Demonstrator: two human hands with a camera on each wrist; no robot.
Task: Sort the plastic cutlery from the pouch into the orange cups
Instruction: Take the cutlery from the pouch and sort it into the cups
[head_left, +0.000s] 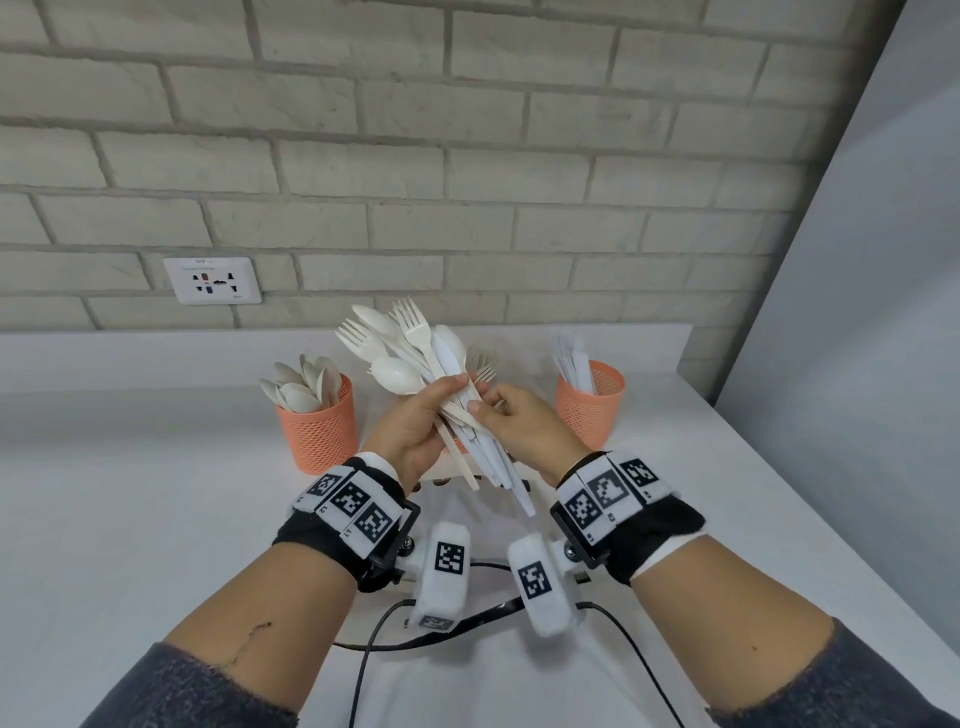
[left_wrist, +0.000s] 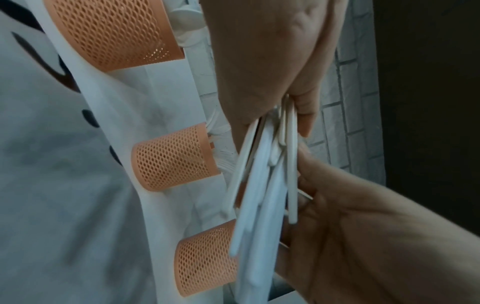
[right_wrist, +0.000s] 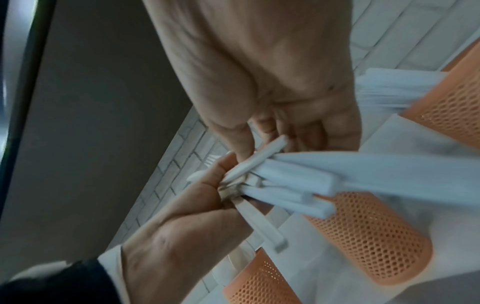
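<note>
My left hand (head_left: 410, 421) grips a fanned bunch of white and cream plastic cutlery (head_left: 410, 345), forks, spoons and knives mixed, above the table. My right hand (head_left: 519, 423) pinches one cream handle (right_wrist: 259, 158) in that bunch between thumb and fingers; which kind of piece it is I cannot tell. The handles (left_wrist: 259, 185) hang below both hands. Three orange mesh cups stand behind: the left cup (head_left: 318, 428) holds spoons and the right cup (head_left: 589, 408) holds knives. The middle cup (left_wrist: 174, 158) holds forks and is mostly hidden behind my hands in the head view.
A brick wall with a socket plate (head_left: 213, 280) runs behind the white table (head_left: 156, 467). The table's right edge (head_left: 810, 493) meets a pale panel. Black cables (head_left: 363, 670) trail from my wrist cameras near the front.
</note>
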